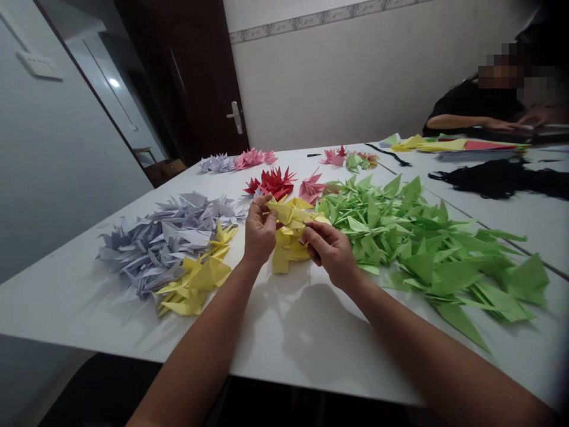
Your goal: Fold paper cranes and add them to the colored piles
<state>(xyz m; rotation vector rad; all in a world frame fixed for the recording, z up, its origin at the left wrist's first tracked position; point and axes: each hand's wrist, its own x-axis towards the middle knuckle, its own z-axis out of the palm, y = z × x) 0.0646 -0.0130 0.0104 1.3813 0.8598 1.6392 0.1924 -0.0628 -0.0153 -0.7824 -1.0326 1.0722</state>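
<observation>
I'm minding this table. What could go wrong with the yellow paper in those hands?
The yellow origami piece held between the left hand and right hand might crease or crush if pinched hard. The right hand sits beside the green folded pieces, so a slip could scatter them.

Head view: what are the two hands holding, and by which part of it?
Both hands hold one folded yellow paper piece: the left hand pinches its upper left edge, and the right hand grips its right side.

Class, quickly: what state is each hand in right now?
Left hand: closed, holding the folded yellow paper.
Right hand: closed, holding the same folded yellow paper.
</observation>
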